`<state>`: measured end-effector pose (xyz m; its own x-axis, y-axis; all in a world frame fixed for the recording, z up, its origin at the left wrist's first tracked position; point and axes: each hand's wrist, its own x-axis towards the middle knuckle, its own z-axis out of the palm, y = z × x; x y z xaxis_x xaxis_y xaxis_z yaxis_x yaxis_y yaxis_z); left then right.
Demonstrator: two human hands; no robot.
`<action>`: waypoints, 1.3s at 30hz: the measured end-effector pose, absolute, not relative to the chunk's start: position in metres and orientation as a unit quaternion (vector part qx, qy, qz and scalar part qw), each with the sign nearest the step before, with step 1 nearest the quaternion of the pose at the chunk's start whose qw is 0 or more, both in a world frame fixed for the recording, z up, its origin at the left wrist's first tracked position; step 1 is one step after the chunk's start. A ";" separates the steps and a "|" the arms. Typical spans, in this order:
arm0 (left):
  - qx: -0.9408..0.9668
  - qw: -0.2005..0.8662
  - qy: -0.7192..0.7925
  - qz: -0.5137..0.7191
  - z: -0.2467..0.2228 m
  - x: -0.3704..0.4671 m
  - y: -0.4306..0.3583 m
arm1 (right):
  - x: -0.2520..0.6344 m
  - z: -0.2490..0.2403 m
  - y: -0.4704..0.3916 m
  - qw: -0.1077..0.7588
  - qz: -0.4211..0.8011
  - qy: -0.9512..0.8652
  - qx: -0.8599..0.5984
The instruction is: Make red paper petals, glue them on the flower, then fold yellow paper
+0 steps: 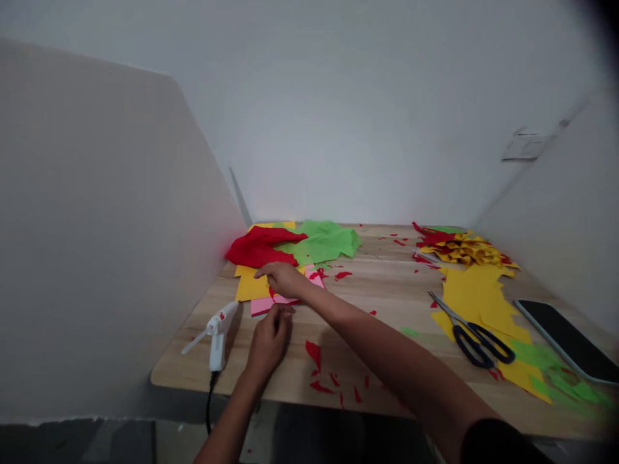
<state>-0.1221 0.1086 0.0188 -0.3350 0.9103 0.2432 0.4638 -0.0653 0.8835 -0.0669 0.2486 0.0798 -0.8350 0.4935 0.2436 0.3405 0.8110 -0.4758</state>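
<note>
My right hand [286, 281] reaches across to the left over yellow paper [246, 285] and pink paper [261, 306]. One of its fingers points left, just below crumpled red paper [264, 245]; no object shows clearly in it. My left hand [269, 338] is curled closed near the front edge of the pink paper, and whatever its fingers hold, if anything, is hidden. Left of it lies a white hot glue gun [218, 332] with a black cord. Crumpled green paper [326, 240] sits behind my right hand, beside the red paper.
Red scraps [313, 353] are scattered over the wooden table [387, 283]. Dark-handled scissors [471, 335] rest partly on yellow sheets [474, 293] at the right, near a phone [570, 338]. Yellow and red crumpled pieces [469, 248] are heaped behind. White partitions [111, 212] flank the table.
</note>
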 end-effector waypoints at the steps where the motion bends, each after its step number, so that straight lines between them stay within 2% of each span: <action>1: 0.536 0.233 0.642 0.495 0.016 -0.122 0.107 | -0.082 0.076 0.254 0.164 0.213 -0.938 -0.219; 7: 0.528 0.237 0.654 0.488 0.008 -0.128 0.108 | -0.125 0.050 0.280 0.101 0.170 -0.946 -0.257; 14: 0.526 0.239 0.673 0.461 0.005 -0.130 0.110 | -0.083 0.041 0.334 0.067 0.083 -0.881 -0.462; 17: 0.529 0.252 0.674 0.450 0.005 -0.130 0.111 | -0.070 0.044 0.343 0.060 0.052 -0.860 -0.504; 25: 0.522 0.267 0.682 0.437 -0.001 -0.129 0.113 | -0.120 0.045 0.318 0.049 0.037 -0.942 -0.329; 30: 0.528 0.268 0.687 0.421 0.002 -0.128 0.111 | -0.150 0.042 0.317 0.021 0.028 -0.947 -0.319; 39: 0.554 0.236 0.721 0.342 0.012 -0.123 0.111 | -0.143 0.042 0.312 0.000 -0.020 -0.962 -0.273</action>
<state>-0.1230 0.1111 0.0116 -0.2740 0.9610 0.0385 0.6377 0.1515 0.7552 -0.1425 0.3120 0.0417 -0.8509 0.5252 0.0115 0.5252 0.8501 0.0390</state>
